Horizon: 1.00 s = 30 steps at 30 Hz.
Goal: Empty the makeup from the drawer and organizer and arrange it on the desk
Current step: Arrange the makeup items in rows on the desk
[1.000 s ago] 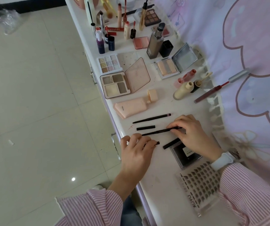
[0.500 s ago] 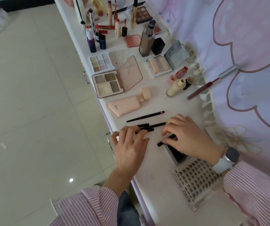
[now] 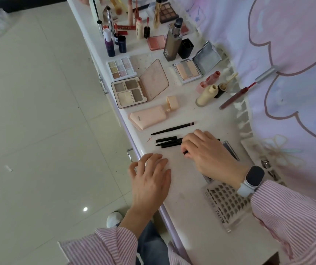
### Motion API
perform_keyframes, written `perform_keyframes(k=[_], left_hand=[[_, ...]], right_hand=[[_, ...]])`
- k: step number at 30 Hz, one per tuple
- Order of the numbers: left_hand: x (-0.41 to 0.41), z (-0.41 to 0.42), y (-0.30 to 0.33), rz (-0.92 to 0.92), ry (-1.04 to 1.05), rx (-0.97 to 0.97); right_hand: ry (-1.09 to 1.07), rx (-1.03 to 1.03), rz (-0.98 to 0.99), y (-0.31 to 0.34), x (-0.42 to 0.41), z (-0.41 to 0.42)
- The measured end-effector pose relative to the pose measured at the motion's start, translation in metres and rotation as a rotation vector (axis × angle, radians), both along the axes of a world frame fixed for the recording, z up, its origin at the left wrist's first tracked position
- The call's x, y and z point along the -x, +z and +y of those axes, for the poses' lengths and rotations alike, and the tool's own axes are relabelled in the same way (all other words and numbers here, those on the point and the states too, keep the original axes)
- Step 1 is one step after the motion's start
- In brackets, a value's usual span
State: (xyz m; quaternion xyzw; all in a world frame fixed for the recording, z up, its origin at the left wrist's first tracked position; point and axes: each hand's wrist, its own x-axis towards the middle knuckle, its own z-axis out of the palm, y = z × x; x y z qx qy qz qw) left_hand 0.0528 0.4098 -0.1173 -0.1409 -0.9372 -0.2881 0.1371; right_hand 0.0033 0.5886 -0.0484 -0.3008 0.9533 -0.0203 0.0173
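Left hand (image 3: 149, 180) rests flat, fingers spread, empty, on the white table (image 3: 191, 217). Slim black plastic eyeliner pencils (image 3: 167, 142) lie mid-table: light, stiff, prone to roll; pinch mid-shaft. Right hand (image 3: 206, 150), fingers curled, pinches one pencil end.

Three short black pencils (image 3: 169, 142) lie bunched side by side at the desk's (image 3: 195, 217) centre; a longer pencil (image 3: 172, 128) lies alone at their 12 o'clock, the open four-pan palette (image 3: 128, 92) toward 11.
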Motion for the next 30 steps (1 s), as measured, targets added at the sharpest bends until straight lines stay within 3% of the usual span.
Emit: perform_keyframes(k=[4,6,8,11,16,24,30], left_hand=[[0.004,0.007,0.017,-0.121,-0.030,-0.251],[0.007,0.011,0.030,-0.235,-0.051,-0.405],[0.012,0.015,0.045,-0.278,-0.106,-0.439],[0.018,0.019,0.065,-0.376,-0.198,-0.500],[0.023,0.014,0.072,-0.421,-0.274,-0.478],[0.006,0.002,0.062,-0.408,-0.254,-0.340],[0.002,-0.005,0.059,-0.408,-0.285,-0.165]], right_hand=[[-0.215,0.370,0.056,0.027,0.005,-0.005],[-0.405,0.708,-0.020,0.045,0.003,-0.014],[-0.602,1.036,-0.148,0.057,-0.002,-0.023],[-0.735,1.311,-0.253,0.060,-0.009,-0.031],[-0.882,1.412,-0.410,0.055,-0.025,-0.035],[-0.944,1.130,-0.590,0.047,-0.046,-0.035],[-0.966,1.112,-0.633,0.041,-0.058,-0.032]])
